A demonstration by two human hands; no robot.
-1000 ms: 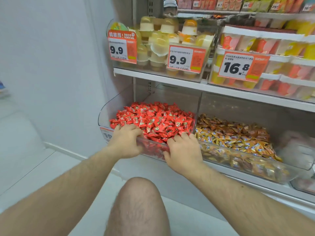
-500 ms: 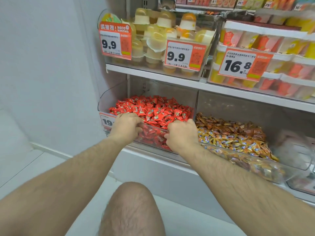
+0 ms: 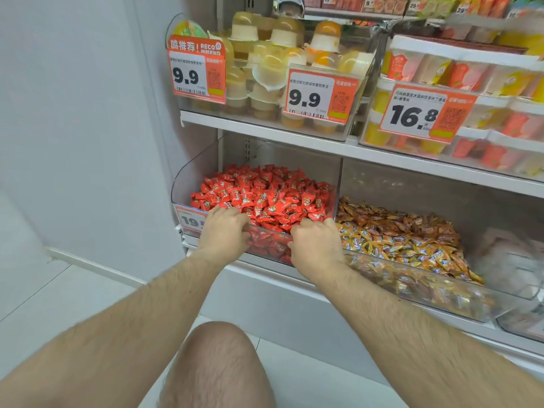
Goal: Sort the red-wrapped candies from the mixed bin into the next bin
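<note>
While hands grip its rim, clear bin (image 3: 266,245) holds red-wrapped candies (image 3: 265,195).

So we've got the red-wrapped candies (image 3: 265,198) heaped in a big loose pile that fills the clear plastic bin (image 3: 182,184) at the left end of the lower shelf, shiny red wrappers with a little round logo on each, lying every which way and mounded above the front lip. Right next door, just past the clear divider, sits the mixed bin (image 3: 441,293), clear too and longer, holding a flatter spread of mostly orange and gold wrapped candies with some darker brownish ones scattered in; we can't make out any clearly red ones among them.
</note>
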